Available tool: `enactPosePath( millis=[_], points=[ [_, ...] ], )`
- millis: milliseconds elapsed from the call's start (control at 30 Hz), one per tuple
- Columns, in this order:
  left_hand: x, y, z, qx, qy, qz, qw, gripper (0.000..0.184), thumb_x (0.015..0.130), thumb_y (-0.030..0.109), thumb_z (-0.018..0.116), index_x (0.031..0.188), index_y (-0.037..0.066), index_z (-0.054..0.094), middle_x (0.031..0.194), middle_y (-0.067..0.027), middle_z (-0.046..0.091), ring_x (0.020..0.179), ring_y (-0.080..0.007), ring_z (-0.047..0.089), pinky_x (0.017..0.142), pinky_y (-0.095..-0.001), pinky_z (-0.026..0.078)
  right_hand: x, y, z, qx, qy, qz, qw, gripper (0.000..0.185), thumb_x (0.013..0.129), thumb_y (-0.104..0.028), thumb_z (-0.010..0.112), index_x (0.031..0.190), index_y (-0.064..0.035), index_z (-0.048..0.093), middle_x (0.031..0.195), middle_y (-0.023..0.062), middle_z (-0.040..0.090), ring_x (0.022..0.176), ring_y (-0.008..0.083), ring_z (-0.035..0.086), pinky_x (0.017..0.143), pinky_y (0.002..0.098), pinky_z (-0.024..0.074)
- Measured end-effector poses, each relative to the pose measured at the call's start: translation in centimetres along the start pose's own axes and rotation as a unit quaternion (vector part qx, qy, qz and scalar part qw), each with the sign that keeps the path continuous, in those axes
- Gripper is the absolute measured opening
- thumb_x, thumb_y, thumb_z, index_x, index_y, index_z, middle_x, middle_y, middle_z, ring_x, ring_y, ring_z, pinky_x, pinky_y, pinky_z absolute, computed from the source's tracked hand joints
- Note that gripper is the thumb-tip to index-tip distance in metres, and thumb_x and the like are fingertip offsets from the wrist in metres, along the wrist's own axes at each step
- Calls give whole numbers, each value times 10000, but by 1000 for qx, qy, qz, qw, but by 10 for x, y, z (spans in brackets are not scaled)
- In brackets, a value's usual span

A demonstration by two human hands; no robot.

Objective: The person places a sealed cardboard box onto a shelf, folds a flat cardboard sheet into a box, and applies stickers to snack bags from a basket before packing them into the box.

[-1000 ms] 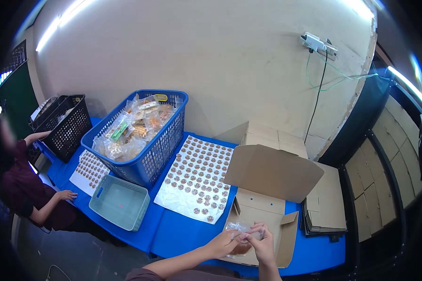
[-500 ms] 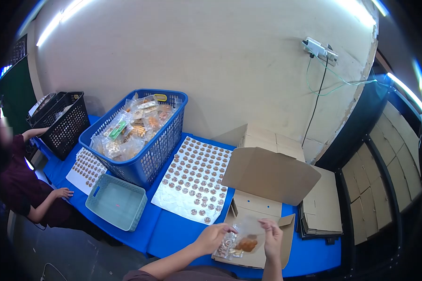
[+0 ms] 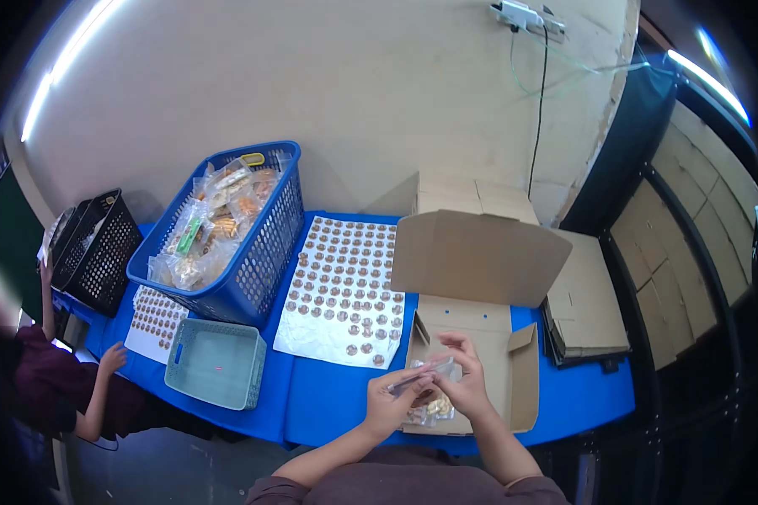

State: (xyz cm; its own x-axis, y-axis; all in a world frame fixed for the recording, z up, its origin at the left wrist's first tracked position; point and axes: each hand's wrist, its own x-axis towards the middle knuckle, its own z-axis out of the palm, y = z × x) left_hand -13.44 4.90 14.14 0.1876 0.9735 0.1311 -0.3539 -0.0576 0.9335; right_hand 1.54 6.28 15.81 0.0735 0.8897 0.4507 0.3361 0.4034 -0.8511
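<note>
My left hand (image 3: 390,406) and my right hand (image 3: 466,383) are close together over the near part of an open cardboard box (image 3: 490,353). Both have their fingers closed on a clear plastic bag (image 3: 440,368), partly hidden by the fingers. Beneath them, other clear packets (image 3: 436,411) with pale pieces inside lie in the box. The box's lid (image 3: 480,257) stands raised at the back. Left of the box lies a white sheet (image 3: 312,328) with rows of round brown stickers.
A blue basket (image 3: 271,273) full of bagged items stands left, with a green tray (image 3: 216,404) before it. Farther left are a smaller sticker sheet (image 3: 147,335), black baskets (image 3: 109,261) and a person (image 3: 50,387). Folded cardboard (image 3: 588,290) is stacked right.
My hands have come back together around the bag after being apart. The view has shifted. The other person has raised one hand, holding something pale by the black baskets.
</note>
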Motion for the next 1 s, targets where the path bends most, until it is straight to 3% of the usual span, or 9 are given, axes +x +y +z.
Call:
enactPosePath(
  millis=[33, 233, 400, 467, 533, 667, 800, 867, 1000],
  points=[
    [-1, -1, -2, 24, -2, 9, 1000, 245, 919, 64, 584, 1126, -61, 616, 1068, -139, 663, 966, -179, 635, 864, -279, 516, -1, 7, -5, 41, -83, -5, 996, 230, 808, -97, 677, 1034, -56, 695, 1155, 115, 547, 1107, 262, 511, 967, 383, 386],
    [0, -1, -7, 25, -67, 24, 997, 452, 1001, 298, 423, 1266, -59, 508, 1242, -175, 577, 1173, -262, 546, 1009, -351, 408, -1, 4, -15, 70, -96, 44, 992, 174, 882, -150, 606, 979, -57, 716, 1063, 80, 615, 1083, 227, 520, 946, 360, 397],
    [7, 1, -11, -91, -174, 5, 981, 531, 980, 319, 478, 1367, -34, 391, 1342, -193, 487, 1233, -238, 486, 1042, -371, 367, -3, 5, -21, 169, -82, 107, 976, 278, 956, -202, 520, 1009, 17, 684, 986, 100, 647, 1004, 209, 581, 930, 344, 420],
    [11, -6, -13, -121, -213, -25, 969, 553, 972, 304, 504, 1395, -20, 355, 1358, -190, 469, 1234, -218, 482, 1047, -367, 356, -6, 11, -18, 252, -20, 197, 947, 310, 972, -220, 500, 1055, 39, 649, 983, 96, 654, 987, 194, 599, 937, 338, 424],
    [12, -13, -14, -21, -194, -61, 979, 549, 955, 244, 536, 1411, 3, 346, 1295, -169, 520, 1192, -190, 504, 1025, -339, 370, -4, 21, -16, 463, 34, 250, 849, 324, 974, -230, 499, 1110, 42, 611, 993, 100, 652, 981, 183, 608, 934, 338, 437],
    [14, -24, -8, 90, -107, -143, 980, 396, 958, 182, 525, 1311, 21, 447, 1200, -130, 570, 1114, -159, 537, 946, -290, 421, -11, 37, -13, 516, 12, 279, 809, 327, 969, -225, 510, 1196, 6, 561, 1164, 99, 603, 1068, 183, 583, 977, 347, 445],
    [16, -41, -14, -22, -28, -112, 993, 317, 961, 176, 532, 1226, 9, 482, 1078, -111, 625, 1010, -130, 580, 870, -271, 459, -19, 27, -3, 430, -25, 278, 859, 336, 928, -192, 579, 1211, -12, 549, 1060, 86, 630, 1091, 178, 565, 975, 355, 426],
    [13, -37, -13, 22, -72, -106, 992, 319, 963, 164, 525, 1238, 18, 457, 1082, -104, 612, 1012, -124, 575, 847, -257, 459, -26, 30, 0, 318, -113, 243, 909, 361, 890, -158, 631, 1215, -22, 552, 1103, 85, 616, 1096, 171, 562, 976, 339, 425],
    [7, -44, -3, 68, -101, -83, 989, 359, 962, 136, 520, 1274, 26, 382, 1119, -105, 585, 1024, -131, 566, 844, -257, 463, -28, 60, -2, 307, -43, 299, 902, 260, 894, -155, 637, 1106, -7, 606, 1001, 72, 654, 948, 139, 611, 859, 295, 480]
  ],
)
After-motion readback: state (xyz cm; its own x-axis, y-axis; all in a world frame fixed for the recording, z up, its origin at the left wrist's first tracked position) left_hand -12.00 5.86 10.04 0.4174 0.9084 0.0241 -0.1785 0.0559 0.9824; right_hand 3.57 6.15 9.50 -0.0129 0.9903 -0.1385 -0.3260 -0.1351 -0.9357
